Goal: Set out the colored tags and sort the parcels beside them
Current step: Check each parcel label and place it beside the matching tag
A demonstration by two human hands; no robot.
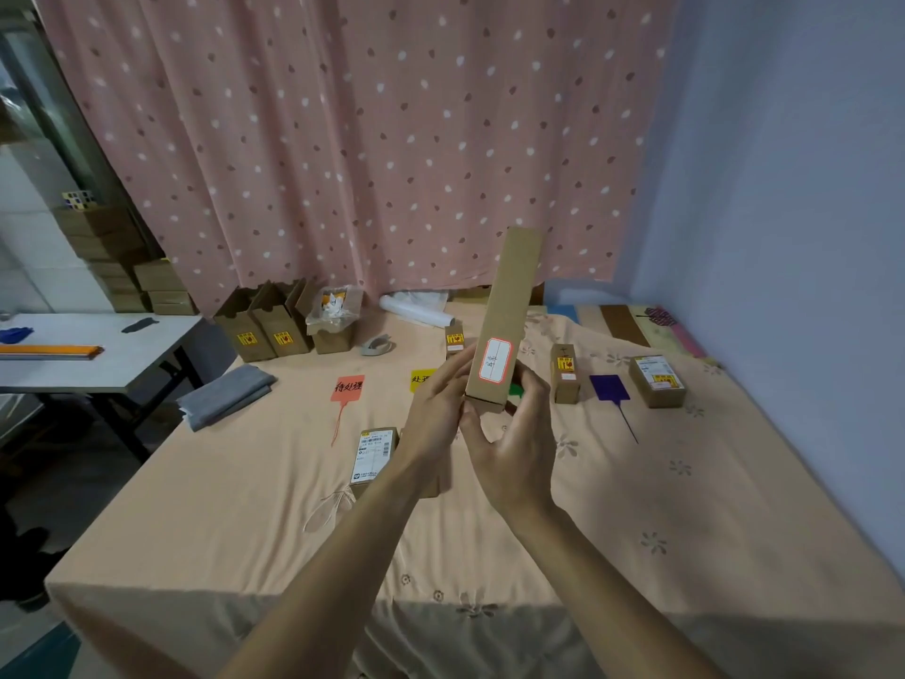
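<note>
Standing almost upright above the bed (pixel 636 507), tilted a little to the right, a long parcel (pixel 509 296) of brown card is held by its lower end in both hands. The left hand (pixel 436 414) wraps the lower left edge, its fingers reaching up beside the red-bordered white label. The right hand (pixel 514 448) has its thumb at the base and its fingers curled round the right side. On the sheet behind lie a red tag (pixel 348 388), a yellow tag (pixel 422 379), a green tag (pixel 515 390) mostly hidden by the parcel, and a purple tag (pixel 608 387). A small box (pixel 564 372) stands just left of the purple tag, and a squat box (pixel 656 379) sits just right of it. A flat labelled parcel (pixel 373 455) lies near the left forearm.
</note>
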